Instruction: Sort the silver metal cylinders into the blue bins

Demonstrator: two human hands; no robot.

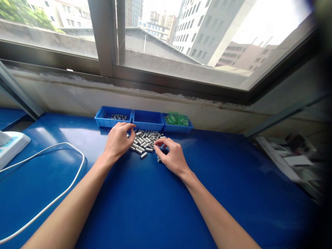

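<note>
A loose pile of small metal cylinders (144,140) lies on the blue table in front of three blue bins. My left hand (120,138) is at the pile's left side, thumb and forefinger curved toward each other with a small gap at the tips; nothing shows between them. At the right side of the pile, my right hand (171,154) has thumb and forefinger bent toward the pieces by its fingertips. Whether it grips one is too small to tell. A few pieces lie partly hidden beneath this hand.
Behind the pile stand a left bin (111,122) with small metal parts, a middle bin (148,126) and a right bin (178,129) with green packets. A white cable (77,173) and power strip (15,148) are at left, a window behind.
</note>
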